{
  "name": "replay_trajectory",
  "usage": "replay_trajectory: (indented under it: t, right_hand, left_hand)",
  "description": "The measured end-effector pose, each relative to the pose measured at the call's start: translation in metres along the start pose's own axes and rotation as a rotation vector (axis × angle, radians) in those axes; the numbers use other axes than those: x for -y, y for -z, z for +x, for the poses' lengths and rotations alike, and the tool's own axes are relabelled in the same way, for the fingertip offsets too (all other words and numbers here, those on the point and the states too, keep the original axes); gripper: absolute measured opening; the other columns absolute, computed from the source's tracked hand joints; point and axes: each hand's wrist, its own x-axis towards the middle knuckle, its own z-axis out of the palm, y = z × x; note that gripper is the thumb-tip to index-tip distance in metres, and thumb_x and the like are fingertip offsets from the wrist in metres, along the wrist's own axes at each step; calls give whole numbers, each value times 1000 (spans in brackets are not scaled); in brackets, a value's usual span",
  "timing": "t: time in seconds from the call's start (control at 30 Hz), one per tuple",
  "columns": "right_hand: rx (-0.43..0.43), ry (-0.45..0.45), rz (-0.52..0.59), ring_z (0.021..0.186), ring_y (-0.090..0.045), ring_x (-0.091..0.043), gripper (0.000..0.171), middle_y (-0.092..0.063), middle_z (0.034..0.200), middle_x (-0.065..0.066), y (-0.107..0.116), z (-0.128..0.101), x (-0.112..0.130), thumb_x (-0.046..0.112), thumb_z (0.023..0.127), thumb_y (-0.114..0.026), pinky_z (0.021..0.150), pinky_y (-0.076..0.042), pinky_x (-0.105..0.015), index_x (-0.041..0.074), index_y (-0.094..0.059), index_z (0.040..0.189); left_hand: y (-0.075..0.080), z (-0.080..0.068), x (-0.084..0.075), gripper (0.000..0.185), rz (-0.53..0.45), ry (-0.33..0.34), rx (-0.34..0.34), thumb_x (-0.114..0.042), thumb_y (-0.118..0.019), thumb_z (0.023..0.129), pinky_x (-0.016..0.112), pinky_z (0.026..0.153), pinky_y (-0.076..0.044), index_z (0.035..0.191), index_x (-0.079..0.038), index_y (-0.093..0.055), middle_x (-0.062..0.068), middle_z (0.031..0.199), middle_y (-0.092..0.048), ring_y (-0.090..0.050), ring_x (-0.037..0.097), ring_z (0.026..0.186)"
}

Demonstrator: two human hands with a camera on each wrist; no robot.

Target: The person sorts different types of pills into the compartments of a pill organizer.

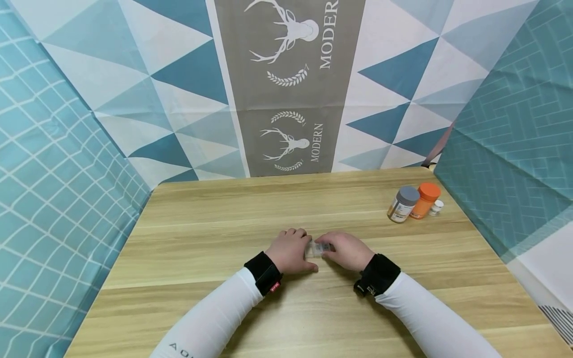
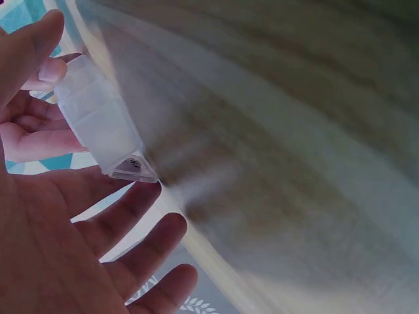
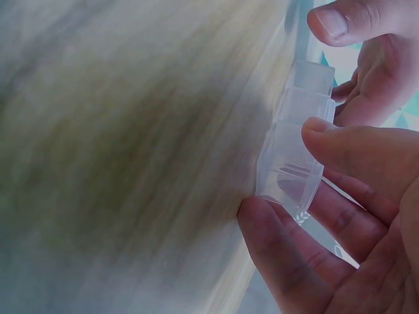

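A small translucent plastic box [image 1: 317, 249] with several compartments, like a pill organizer, sits low over the wooden table between the hands. My right hand [image 1: 350, 250] pinches one end of it; in the right wrist view the thumb [image 3: 327, 131] lies on its upper face, with the fingers at its lower end and side. My left hand [image 1: 291, 251] is at the opposite end with its thumb spread away. In the left wrist view its fingers [image 2: 124, 222] are extended, fingertips by the box [image 2: 105, 124]; firm contact is hard to tell.
At the table's back right stand a grey-lidded jar [image 1: 403, 204], an orange jar [image 1: 425, 201] and a small white bottle [image 1: 436, 208]. The wooden table [image 1: 201, 219] meets patterned cloth walls at the back and both sides.
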Motion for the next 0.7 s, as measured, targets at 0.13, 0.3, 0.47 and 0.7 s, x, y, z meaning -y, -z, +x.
replay_trajectory:
  t: [0.13,0.3,0.47,0.7]
  right_hand:
    - [4,-2,-17,114,-62,-22,34,-68,121,-6,1,0,1,15,91,-72,96,-48,-42,8,-67,124]
    - [9,10,-24,114,-62,-24,34,-68,121,-8,1,1,3,13,91,-72,96,-48,-43,6,-67,124]
    - [-1,23,-55,117,-61,-25,38,-66,124,-10,1,0,2,15,91,-71,99,-47,-43,5,-64,127]
    - [-48,49,-50,126,-54,-29,52,-57,136,-15,2,-13,0,23,93,-70,104,-43,-47,3,-53,138]
  left_hand:
    - [-1,0,0,84,-10,0,-1,-68,-68,80,46,105,-38,140,-10,-55,6,136,-54,-49,28,126]
    - [1,-3,0,85,-41,2,-1,-66,-68,81,48,106,-38,143,-11,-51,7,138,-53,-49,29,128]
    - [5,-8,-1,92,-54,10,-18,-66,-67,82,51,109,-36,151,-11,-40,10,149,-44,-42,31,136]
    - [14,-33,-5,96,-62,28,-118,-68,-66,82,54,108,-36,155,-14,-33,12,155,-36,-39,34,138]
